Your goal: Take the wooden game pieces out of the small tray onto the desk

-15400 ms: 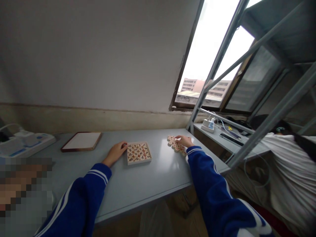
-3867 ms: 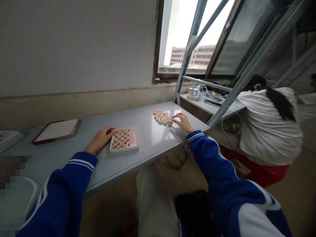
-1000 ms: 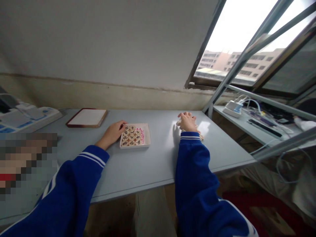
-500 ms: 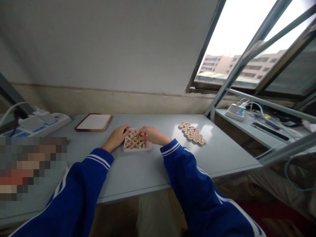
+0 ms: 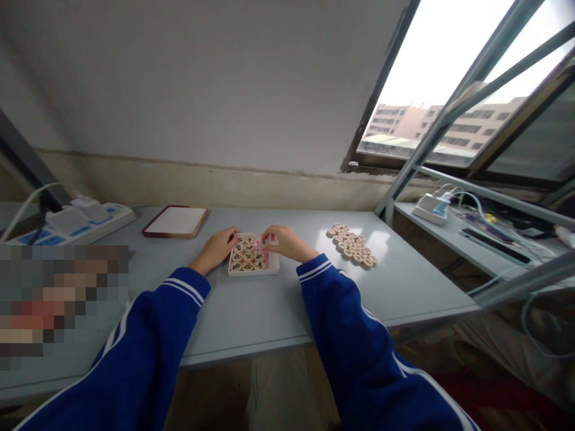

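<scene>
A shallow white box [image 5: 254,273] on the table holds round wooden Chinese chess pieces [image 5: 248,256] with black characters, set in rows. My left hand [image 5: 221,246] is closed on the box's left side near its far corner. Between thumb and fingertips, my right hand [image 5: 285,242] pinches a Chinese chess piece [image 5: 264,243] over the right part of the box. A strip with a pink pattern shows there beside the rows. Further right lies a patch of more chess pieces [image 5: 353,245], packed close together; their markings are too faint to read.
A flat white lid with a dark red rim [image 5: 176,222] lies at the back left of the grey table [image 5: 251,317]. A power strip [image 5: 72,224] with plugs sits at far left, above a blurred-out patch. A metal post [image 5: 404,179] and a second desk with cables stand at right.
My right hand has lifted and shifted slightly right, and a chess piece now shows in its fingertips. The left hand stays at the box. The view has shifted a little.
</scene>
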A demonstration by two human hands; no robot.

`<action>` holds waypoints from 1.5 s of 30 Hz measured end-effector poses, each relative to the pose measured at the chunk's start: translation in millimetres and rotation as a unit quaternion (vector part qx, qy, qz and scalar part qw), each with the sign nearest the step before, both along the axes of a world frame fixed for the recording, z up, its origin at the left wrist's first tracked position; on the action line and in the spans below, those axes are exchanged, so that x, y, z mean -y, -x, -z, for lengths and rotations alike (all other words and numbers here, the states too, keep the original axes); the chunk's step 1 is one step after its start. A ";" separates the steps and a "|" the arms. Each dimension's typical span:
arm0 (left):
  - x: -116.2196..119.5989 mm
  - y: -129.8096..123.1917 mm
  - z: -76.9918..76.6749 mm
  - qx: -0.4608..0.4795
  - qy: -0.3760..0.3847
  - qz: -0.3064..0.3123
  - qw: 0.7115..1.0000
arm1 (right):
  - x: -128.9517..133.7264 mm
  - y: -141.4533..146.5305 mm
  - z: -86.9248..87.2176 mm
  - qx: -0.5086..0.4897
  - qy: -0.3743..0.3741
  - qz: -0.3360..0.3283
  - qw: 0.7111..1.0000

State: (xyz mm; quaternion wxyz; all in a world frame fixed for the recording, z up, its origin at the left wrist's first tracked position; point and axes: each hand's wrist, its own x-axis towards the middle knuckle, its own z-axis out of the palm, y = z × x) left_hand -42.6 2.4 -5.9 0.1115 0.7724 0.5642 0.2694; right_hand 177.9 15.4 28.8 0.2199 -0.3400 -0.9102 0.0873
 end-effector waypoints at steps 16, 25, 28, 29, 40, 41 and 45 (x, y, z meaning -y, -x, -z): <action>3.3 -1.6 -0.9 0.024 -0.005 -0.003 1.000 | -13.4 -130.5 8.2 0.192 -0.096 0.375 0.902; 5.7 -1.8 -2.9 0.040 0.004 -0.012 0.999 | -9.3 -64.4 -2.4 0.034 -0.013 0.138 0.990; 6.1 -1.5 -2.7 0.041 -0.003 -0.012 0.999 | 1.6 -20.9 1.1 0.021 0.041 -0.037 0.998; 6.2 -1.5 -2.7 0.043 -0.005 -0.010 0.999 | 4.9 -11.1 4.4 0.027 0.046 -0.053 0.997; 6.6 -1.5 -4.3 0.052 0.004 -0.004 0.999 | 15.6 -27.2 -0.8 0.035 -0.060 0.110 0.992; 6.1 -1.2 -3.8 0.052 0.004 -0.001 0.999 | 16.2 -38.1 -3.0 0.033 -0.069 0.141 0.987; 2.5 0.0 0.1 0.051 0.002 0.009 0.999 | 21.5 -89.9 1.0 0.068 -0.112 0.267 0.955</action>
